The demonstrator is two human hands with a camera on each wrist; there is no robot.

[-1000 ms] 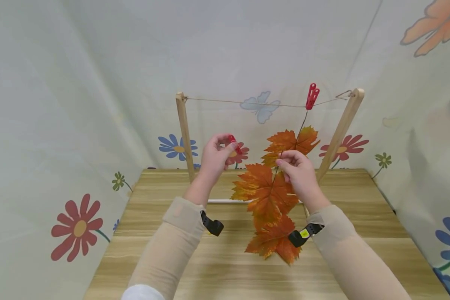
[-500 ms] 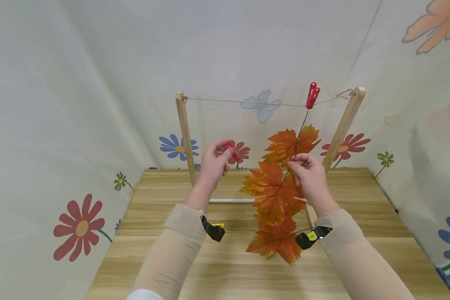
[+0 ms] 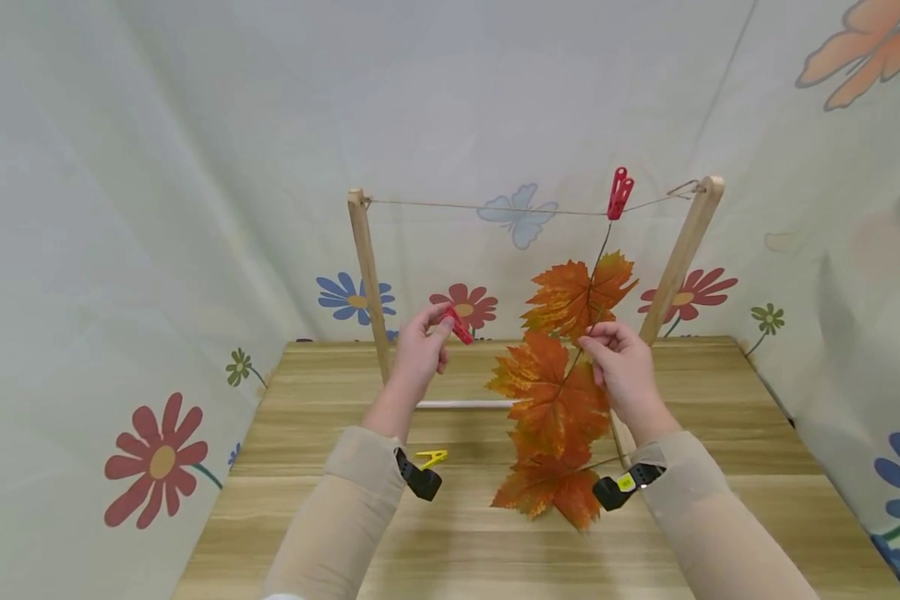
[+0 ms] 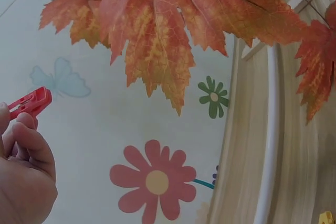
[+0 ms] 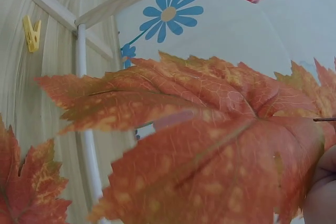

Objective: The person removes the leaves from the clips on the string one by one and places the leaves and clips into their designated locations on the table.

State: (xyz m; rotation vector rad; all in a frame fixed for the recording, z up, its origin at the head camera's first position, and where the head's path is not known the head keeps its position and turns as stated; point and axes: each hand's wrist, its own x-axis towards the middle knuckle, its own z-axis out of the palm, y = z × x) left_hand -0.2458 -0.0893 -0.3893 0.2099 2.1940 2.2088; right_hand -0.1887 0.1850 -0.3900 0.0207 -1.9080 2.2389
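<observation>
My left hand [image 3: 418, 354] pinches a red clothespin [image 3: 459, 325] between thumb and fingers, left of the leaves and below the string. In the head view my right hand [image 3: 626, 362] pinches the thin stem of an orange artificial maple leaf [image 3: 555, 400], which hangs down from the fingers. Another maple leaf [image 3: 562, 296] hangs behind it by its dark stem, under a second red clothespin [image 3: 619, 193] clipped on the string [image 3: 450, 205]. Low in front, a third maple leaf [image 3: 543, 487] lies on the wooden table [image 3: 330, 533], partly overlapped by the held one.
Two wooden posts, a left one [image 3: 367, 275] and a right one [image 3: 682, 258], carry the string. A white rod [image 3: 457, 404] runs low between them. Beside my left wrist a yellow clothespin [image 3: 431, 457] lies on the table. A flower-printed backdrop [image 3: 232, 167] surrounds the table.
My left hand has come down a little with its red clothespin. My right hand has moved right and down, bringing the held leaf along. The yellow clothespin now shows beside the left wrist.
</observation>
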